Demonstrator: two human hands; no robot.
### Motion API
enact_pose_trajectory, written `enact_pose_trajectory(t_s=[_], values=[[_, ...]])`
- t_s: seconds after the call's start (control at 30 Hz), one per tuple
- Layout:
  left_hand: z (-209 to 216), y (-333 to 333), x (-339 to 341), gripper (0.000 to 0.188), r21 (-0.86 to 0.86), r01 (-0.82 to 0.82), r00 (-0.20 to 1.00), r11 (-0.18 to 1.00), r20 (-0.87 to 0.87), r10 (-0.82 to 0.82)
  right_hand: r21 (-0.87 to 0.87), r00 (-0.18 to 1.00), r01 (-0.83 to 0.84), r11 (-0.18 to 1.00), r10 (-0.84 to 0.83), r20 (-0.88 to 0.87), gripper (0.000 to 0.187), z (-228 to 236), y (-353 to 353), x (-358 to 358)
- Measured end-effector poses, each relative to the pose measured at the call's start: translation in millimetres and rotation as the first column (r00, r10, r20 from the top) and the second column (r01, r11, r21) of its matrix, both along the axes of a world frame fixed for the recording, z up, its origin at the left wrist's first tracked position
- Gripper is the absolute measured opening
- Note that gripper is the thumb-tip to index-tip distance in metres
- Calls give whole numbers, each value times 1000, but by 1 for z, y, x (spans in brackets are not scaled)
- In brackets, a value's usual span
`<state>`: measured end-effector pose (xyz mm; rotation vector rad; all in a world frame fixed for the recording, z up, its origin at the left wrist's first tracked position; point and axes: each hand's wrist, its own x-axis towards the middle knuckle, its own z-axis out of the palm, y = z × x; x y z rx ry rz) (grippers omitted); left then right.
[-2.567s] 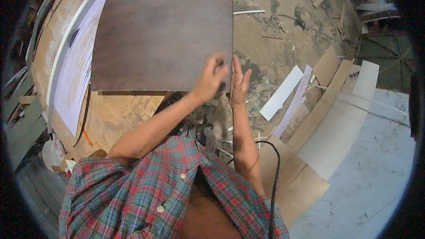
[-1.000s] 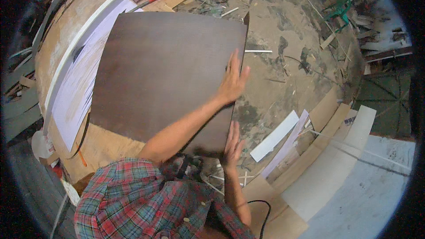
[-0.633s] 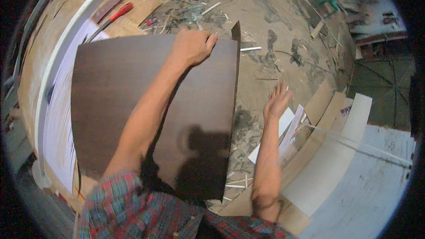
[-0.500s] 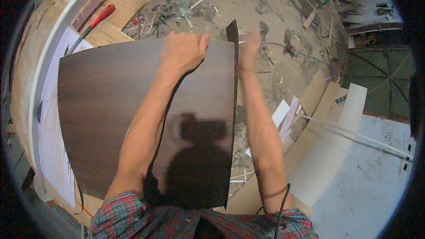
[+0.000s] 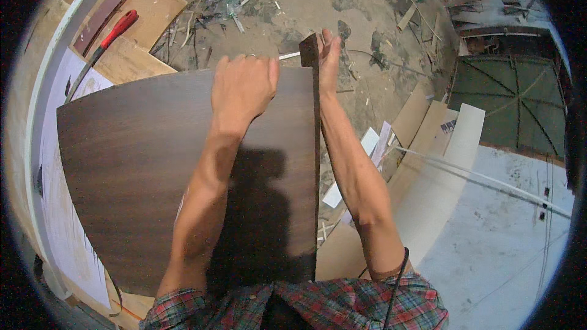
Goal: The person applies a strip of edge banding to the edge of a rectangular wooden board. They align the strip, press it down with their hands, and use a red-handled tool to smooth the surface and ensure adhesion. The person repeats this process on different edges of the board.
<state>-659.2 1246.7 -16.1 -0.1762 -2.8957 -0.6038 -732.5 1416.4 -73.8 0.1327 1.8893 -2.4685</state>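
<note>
A large dark brown wood-grain board [image 5: 134, 177] lies flat in front of me, with my shadow across it. My left hand [image 5: 244, 88] is closed over its far edge, fingertips hidden beyond that edge. A thin dark brown edge strip [image 5: 309, 50] runs along the board's right side, and its loose end sticks out past the far corner. Against the outer face of this strip rests my right hand [image 5: 329, 64], near the far corner. Its fingers are stretched up and away, partly hidden behind the strip.
A red-handled tool [image 5: 119, 29] lies on light wooden boards at the far left, beside a long white rail [image 5: 46, 79]. Offcuts and debris litter the dirt floor [image 5: 299, 6]. Long panels [image 5: 428, 183] and a pale blue sheet [image 5: 489, 226] lie to the right.
My right hand was blurred beside the strip and now shows clearly, fingers extended against it. My left hand keeps its hold on the far edge. The whole view has shifted slightly.
</note>
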Motion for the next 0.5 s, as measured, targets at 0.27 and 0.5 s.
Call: enact_pose_trajectory(t_s=[0.27,0.5], values=[[0,-10,-6,40,12,-29,999,1000,46,29,145,972,-111,983,77,220,64,12,9,56],[-4,-1,0,46,-27,-10,999,1000,35,11,147,990,-40,988,19,138,57,1,5,-6]])
